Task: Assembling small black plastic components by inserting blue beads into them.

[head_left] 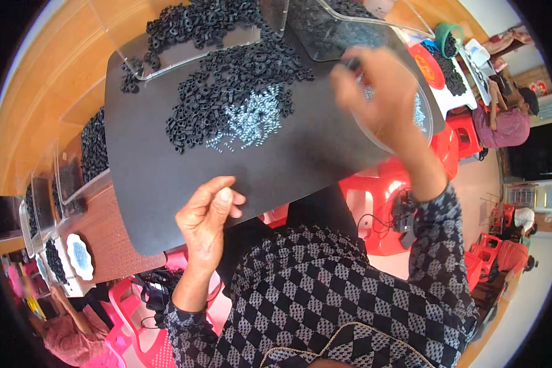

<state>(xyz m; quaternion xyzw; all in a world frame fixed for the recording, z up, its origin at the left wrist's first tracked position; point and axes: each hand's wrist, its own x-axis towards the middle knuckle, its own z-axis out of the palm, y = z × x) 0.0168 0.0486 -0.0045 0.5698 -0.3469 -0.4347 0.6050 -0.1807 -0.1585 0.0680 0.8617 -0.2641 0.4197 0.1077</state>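
your left hand (206,214) holds thumb near fingers, on what i cannot tell, and your blurred right hand (380,92) seems to pinch a black plastic part (351,63), so grip lightly, clear of the silvery screws (254,119) heaped against more black parts (242,69) on the dark tabletop (144,178).

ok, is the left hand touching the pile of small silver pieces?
Apart. The head view shows bare dark tabletop between the left hand, near the table's close edge, and the pile of silver pieces.
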